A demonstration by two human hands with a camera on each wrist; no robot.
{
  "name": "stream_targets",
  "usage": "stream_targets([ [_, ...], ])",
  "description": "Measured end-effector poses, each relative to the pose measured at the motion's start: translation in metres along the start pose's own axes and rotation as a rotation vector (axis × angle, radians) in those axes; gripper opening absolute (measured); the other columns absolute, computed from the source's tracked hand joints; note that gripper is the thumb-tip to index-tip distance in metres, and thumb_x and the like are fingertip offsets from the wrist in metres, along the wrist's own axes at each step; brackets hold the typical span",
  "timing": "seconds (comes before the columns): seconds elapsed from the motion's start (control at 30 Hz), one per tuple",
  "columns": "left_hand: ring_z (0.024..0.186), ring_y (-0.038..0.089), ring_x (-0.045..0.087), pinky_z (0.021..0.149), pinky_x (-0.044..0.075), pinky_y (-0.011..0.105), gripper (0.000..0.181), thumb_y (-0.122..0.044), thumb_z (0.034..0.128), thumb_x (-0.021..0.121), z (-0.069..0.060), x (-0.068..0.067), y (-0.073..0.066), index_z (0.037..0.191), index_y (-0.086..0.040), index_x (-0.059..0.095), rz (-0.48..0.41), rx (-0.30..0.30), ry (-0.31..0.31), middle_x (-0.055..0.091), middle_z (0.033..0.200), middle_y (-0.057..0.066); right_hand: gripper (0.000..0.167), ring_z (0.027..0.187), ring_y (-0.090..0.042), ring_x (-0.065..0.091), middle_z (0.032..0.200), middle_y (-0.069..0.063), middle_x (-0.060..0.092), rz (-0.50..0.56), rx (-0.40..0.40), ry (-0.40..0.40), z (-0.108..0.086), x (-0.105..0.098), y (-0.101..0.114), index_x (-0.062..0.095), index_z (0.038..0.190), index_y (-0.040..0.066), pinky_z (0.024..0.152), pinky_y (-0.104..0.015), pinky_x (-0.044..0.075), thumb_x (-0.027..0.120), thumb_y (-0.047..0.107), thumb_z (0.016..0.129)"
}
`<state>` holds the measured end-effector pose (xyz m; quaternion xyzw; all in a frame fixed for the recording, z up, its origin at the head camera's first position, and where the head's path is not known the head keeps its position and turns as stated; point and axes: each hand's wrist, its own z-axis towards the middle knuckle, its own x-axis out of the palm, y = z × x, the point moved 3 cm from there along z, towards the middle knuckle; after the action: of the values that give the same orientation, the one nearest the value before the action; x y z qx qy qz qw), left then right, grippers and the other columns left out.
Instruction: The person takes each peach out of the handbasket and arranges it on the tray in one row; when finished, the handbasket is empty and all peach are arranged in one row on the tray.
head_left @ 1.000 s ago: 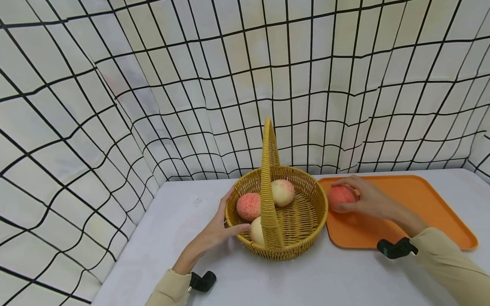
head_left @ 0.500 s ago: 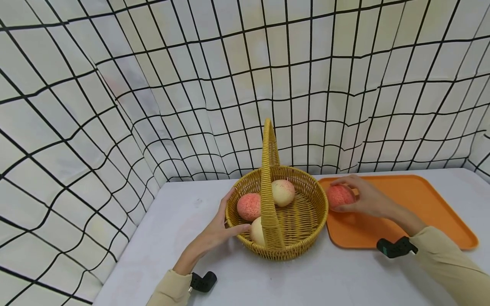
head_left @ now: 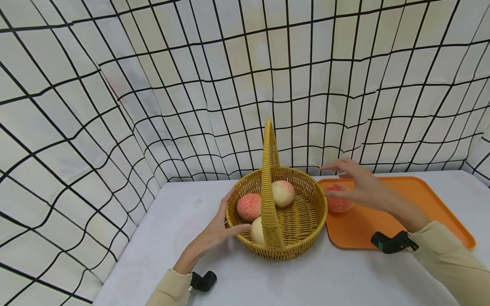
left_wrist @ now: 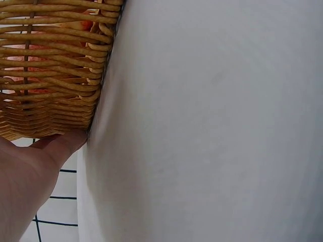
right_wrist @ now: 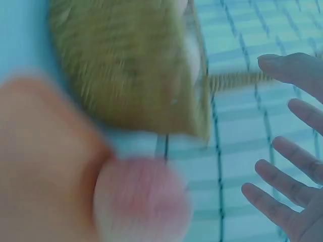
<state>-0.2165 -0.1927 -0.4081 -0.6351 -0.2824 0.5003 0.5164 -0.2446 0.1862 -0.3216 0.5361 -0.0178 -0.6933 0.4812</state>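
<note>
A yellow wicker basket (head_left: 296,250) with a tall handle stands mid-table. Inside lie a pink-red peach (head_left: 249,207), a cream peach with pink speckles (head_left: 283,193) and a cream one (head_left: 256,231) partly behind the handle. My left hand (head_left: 216,229) grips the basket's left side, thumb at the near rim; in the left wrist view its fingers meet the lower weave. To the right, another pink-red peach (head_left: 340,206) sits on an orange tray (head_left: 363,236). Over it hovers my right hand (head_left: 367,187), fingers spread and apart from the peach in the right wrist view.
The tray's left edge lies close beside the basket. A white cloth wall (head_left: 298,85) with a black grid rises behind the table and along the left. White table surface (head_left: 306,280) stretches in front of the basket.
My right hand has let go of the pink-red peach on the tray, spread its fingers and risen slightly. The left hand and the basket have stayed in place.
</note>
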Motion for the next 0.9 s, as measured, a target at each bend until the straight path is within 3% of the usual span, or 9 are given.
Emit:
stream_targets([
  [0.2, 0.159, 0.032, 0.016, 0.125, 0.017, 0.060, 0.112, -0.033, 0.0920, 0.080, 0.000, 0.000, 0.002, 0.169, -0.029, 0.000, 0.009, -0.016, -0.010, 0.006, 0.175, 0.006, 0.050, 0.129, -0.030, 0.055, 0.136, -0.006, 0.059, 0.076, -0.105, 0.089, 0.016, 0.036, 0.049, 0.066, 0.132, 0.013, 0.103, -0.057, 0.051, 0.088, 0.017, 0.087],
  [0.37, 0.159, 0.033, 0.017, 0.124, 0.020, 0.061, 0.112, -0.034, 0.0922, 0.080, 0.000, -0.001, 0.002, 0.169, -0.030, -0.001, 0.000, -0.026, -0.006, 0.006, 0.175, 0.007, 0.049, 0.126, -0.023, 0.055, 0.134, -0.002, 0.058, 0.121, -0.186, 0.209, 0.027, 0.075, 0.073, 0.067, 0.130, 0.012, 0.105, -0.050, 0.050, 0.088, 0.015, 0.086],
  [0.67, 0.159, 0.032, 0.015, 0.125, 0.017, 0.061, 0.112, -0.035, 0.0916, 0.080, 0.001, 0.000, 0.002, 0.169, -0.030, 0.000, 0.016, -0.030, -0.013, 0.005, 0.175, 0.006, 0.034, 0.114, -0.013, 0.060, 0.120, 0.001, 0.072, 0.249, -0.260, 0.411, 0.039, 0.131, 0.077, 0.073, 0.126, 0.010, 0.102, -0.038, 0.050, 0.080, 0.016, 0.094],
  [0.8, 0.159, 0.033, 0.014, 0.124, 0.017, 0.063, 0.112, -0.038, 0.0914, 0.080, 0.000, 0.000, 0.001, 0.169, -0.031, -0.001, 0.017, -0.030, -0.004, 0.004, 0.175, 0.006, 0.033, 0.116, -0.013, 0.060, 0.122, 0.003, 0.072, 0.212, -0.298, 0.426, 0.038, 0.140, 0.076, 0.073, 0.129, 0.012, 0.103, -0.038, 0.049, 0.076, 0.017, 0.096],
  [0.9, 0.160, 0.034, 0.012, 0.124, 0.016, 0.063, 0.112, -0.038, 0.0913, 0.080, 0.000, 0.000, 0.002, 0.169, -0.030, -0.001, 0.029, -0.039, -0.007, 0.004, 0.175, 0.008, 0.034, 0.118, -0.013, 0.060, 0.123, 0.002, 0.072, 0.215, -0.274, 0.441, 0.038, 0.140, 0.073, 0.072, 0.129, 0.013, 0.104, -0.038, 0.049, 0.077, 0.019, 0.096],
])
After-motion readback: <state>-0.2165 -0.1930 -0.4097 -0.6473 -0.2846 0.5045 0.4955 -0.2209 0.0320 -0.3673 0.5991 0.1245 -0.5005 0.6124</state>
